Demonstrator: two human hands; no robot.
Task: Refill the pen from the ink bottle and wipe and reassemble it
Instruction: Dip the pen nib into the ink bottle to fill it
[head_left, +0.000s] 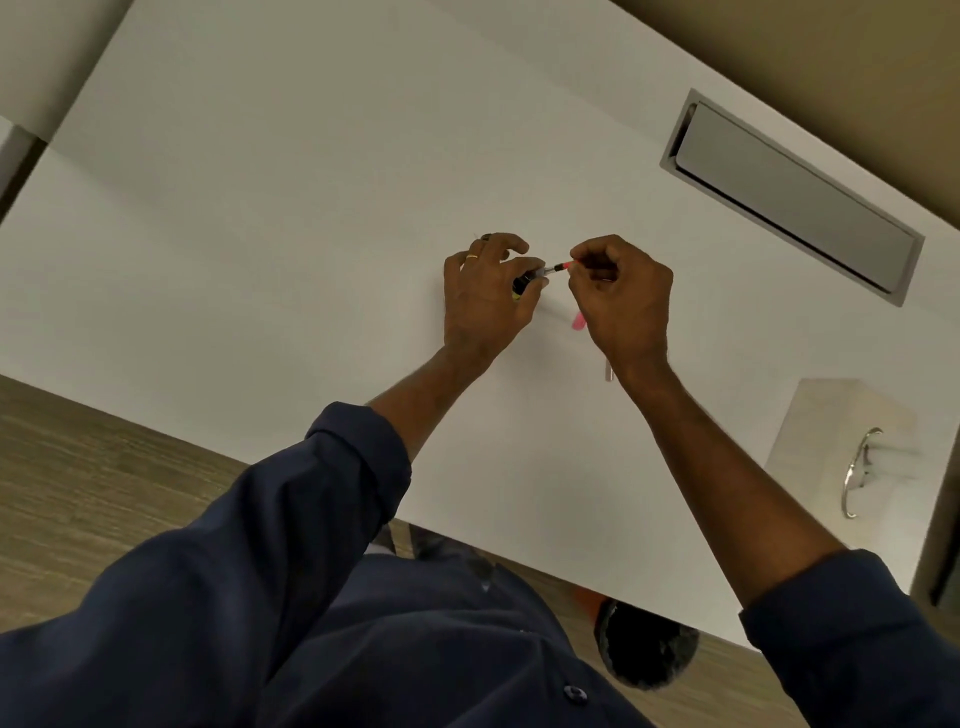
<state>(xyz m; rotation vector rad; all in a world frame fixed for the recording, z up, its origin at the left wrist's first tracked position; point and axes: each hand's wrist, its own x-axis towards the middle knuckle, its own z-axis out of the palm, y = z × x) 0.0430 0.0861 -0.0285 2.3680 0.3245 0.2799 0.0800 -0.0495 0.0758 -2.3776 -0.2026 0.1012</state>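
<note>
My left hand (485, 291) grips a small dark ink bottle (522, 285) with a yellow label, tilted with its clear nozzle pointing right. My right hand (621, 296) pinches a thin pink and red pen part (562, 267) whose tip meets the bottle's nozzle. Both hands hover just above the white table (291, 249). A pink pen piece (578, 322) lies on the table under my right hand, partly hidden. A pale slim piece (609, 371) pokes out beside my right wrist.
A grey cable hatch (789, 197) is set into the table at the far right. A cabinet with a metal handle (860, 470) stands to the right. The table's near edge runs diagonally by my body, with wood floor beyond it.
</note>
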